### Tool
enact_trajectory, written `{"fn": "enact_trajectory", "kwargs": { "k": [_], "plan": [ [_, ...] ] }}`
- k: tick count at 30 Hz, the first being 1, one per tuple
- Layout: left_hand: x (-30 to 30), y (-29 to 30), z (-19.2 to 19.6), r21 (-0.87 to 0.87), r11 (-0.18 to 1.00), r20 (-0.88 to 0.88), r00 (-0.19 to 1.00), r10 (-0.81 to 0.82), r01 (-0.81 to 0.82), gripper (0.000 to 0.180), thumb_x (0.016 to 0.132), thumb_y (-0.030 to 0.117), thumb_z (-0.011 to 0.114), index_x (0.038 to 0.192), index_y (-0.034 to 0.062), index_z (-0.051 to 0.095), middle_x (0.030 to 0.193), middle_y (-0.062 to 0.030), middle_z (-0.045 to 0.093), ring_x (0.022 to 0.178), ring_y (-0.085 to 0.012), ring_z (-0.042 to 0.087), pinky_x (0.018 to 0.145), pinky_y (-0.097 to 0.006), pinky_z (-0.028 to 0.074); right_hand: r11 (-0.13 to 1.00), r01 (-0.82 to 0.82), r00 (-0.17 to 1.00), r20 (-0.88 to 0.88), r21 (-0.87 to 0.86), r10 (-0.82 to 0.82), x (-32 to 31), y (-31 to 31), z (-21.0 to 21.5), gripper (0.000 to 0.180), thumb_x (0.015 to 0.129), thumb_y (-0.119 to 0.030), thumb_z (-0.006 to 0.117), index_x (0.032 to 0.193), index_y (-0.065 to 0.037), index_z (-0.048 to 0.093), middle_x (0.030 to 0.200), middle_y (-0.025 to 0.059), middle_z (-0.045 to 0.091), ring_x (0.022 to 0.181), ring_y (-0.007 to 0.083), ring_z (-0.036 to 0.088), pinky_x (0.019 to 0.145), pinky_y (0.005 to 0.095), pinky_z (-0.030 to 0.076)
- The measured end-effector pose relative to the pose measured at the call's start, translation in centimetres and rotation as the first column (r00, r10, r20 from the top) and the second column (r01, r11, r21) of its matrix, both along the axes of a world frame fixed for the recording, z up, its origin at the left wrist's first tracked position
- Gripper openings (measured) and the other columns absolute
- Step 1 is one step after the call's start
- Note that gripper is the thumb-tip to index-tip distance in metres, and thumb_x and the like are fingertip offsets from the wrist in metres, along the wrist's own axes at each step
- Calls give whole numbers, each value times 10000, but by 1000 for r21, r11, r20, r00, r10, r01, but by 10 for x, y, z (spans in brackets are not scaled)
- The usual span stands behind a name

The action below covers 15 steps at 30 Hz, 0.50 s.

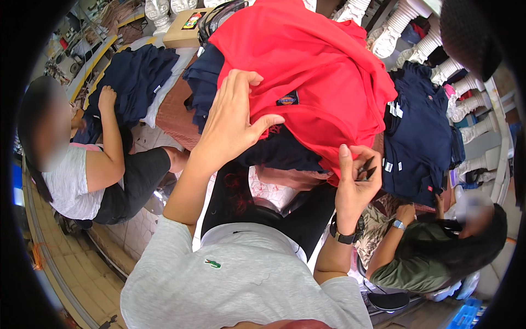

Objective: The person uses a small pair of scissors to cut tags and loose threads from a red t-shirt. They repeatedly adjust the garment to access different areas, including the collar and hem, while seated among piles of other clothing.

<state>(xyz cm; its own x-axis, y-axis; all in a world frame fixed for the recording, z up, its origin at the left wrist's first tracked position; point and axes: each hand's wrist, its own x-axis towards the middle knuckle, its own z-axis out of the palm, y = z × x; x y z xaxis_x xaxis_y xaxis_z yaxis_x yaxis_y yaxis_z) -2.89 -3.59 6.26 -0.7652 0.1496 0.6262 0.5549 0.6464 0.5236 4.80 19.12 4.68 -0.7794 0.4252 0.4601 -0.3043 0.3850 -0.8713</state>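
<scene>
A bright red garment (307,60) with a dark patch label lies heaped over a stack of navy garments (287,151) in front of me. My left hand (233,112) is over the left side of the red cloth, its thumb and fingers curved and well apart, with nothing between them. At the garment's lower right edge, my right hand (356,183) has its fingers curled round a small dark pointed tool, which looks like thread snips (366,169). The red cloth's edge is close to that hand's fingertips; whether they pinch it I cannot tell.
At the left, a seated person (82,170) handles navy cloth (134,82). Another person (433,252) sits at the right beside a pile of navy garments (419,131). White ornate balusters (397,27) line the far side. A cardboard box (183,27) stands at the back.
</scene>
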Motion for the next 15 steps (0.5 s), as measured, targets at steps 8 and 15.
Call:
{"fn": "enact_trajectory", "kwargs": {
  "k": [8,15],
  "plan": [
    [-5,-4,-13,42,992,85,989,-121,118,324,825,0,697,1088,-2,508,1082,-192,534,1026,-414,570,870,-399,475,958,156,988,-38,243,-151,-11,5,0,296,811,-119,854,998,-23,645,625,-38,414,546,56,344,505,246,290],
    [7,-28,33,86,996,-133,991,-4,15,267,729,-163,546,954,-21,560,987,-153,570,965,-342,616,870,-368,489,911,157,968,-242,382,-65,-38,38,12,235,735,90,644,940,-15,692,873,68,561,664,144,512,563,273,395]
  ]
}}
